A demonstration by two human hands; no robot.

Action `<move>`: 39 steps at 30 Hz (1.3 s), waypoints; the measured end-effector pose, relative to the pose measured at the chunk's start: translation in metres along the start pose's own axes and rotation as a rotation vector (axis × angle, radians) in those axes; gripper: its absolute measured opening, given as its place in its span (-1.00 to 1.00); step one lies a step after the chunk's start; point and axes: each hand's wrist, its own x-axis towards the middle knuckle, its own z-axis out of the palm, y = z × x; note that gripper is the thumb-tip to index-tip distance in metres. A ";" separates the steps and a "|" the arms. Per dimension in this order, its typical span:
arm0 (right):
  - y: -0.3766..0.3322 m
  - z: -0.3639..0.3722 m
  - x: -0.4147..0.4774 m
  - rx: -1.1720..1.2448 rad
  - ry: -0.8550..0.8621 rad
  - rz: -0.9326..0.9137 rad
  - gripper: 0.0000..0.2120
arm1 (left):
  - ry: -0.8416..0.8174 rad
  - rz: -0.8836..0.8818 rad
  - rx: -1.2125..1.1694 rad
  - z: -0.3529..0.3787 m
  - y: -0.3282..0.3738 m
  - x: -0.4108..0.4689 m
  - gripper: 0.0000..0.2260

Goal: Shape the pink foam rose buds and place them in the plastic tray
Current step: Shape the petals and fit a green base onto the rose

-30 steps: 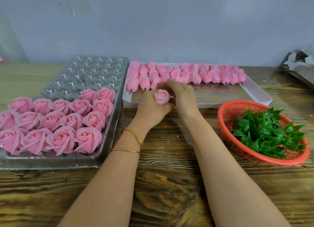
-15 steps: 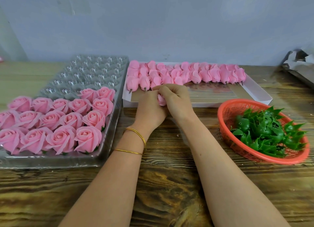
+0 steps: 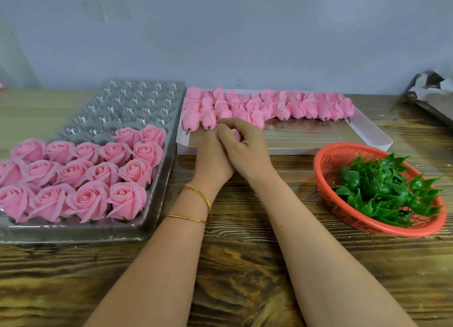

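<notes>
Vs 1 s back: foam rose bud (image 3: 236,135) sat exposed on the left hand (image 3: 210,155). Now the right hand (image 3: 245,147) has closed over it and only a pink sliver shows. Both grips curl round the bud, over the white box (image 3: 318,150) front edge. Reads as mid-shaping, not placed. Plastic tray (image 3: 137,101) on the left: near rows full, far cells empty. Wooden table (image 3: 245,265), plain grey wall.

red basket (image 3: 328,169) | green plastic leaves (image 3: 382,192) inside | wooden table (image 3: 232,265) | crumpled paper (image 3: 438,91) far right
</notes>
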 end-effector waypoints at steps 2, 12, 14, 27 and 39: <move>-0.001 0.001 -0.001 0.000 -0.010 -0.005 -0.75 | 0.020 -0.030 -0.067 0.000 0.002 0.001 -0.73; -0.003 -0.008 -0.003 0.005 -0.216 0.049 -0.49 | -0.080 -0.073 -0.149 0.007 -0.001 0.007 -0.71; -0.003 -0.010 -0.004 -0.012 -0.232 0.048 -0.51 | -0.058 -0.042 -0.066 0.007 -0.006 0.008 -0.68; -0.011 -0.027 0.007 0.538 -0.094 0.220 -0.94 | -0.049 -0.085 -0.366 -0.001 0.002 0.000 -0.98; -0.014 -0.022 0.005 0.553 -0.210 0.186 -0.76 | -0.082 -0.068 -0.443 0.002 -0.003 0.001 -0.74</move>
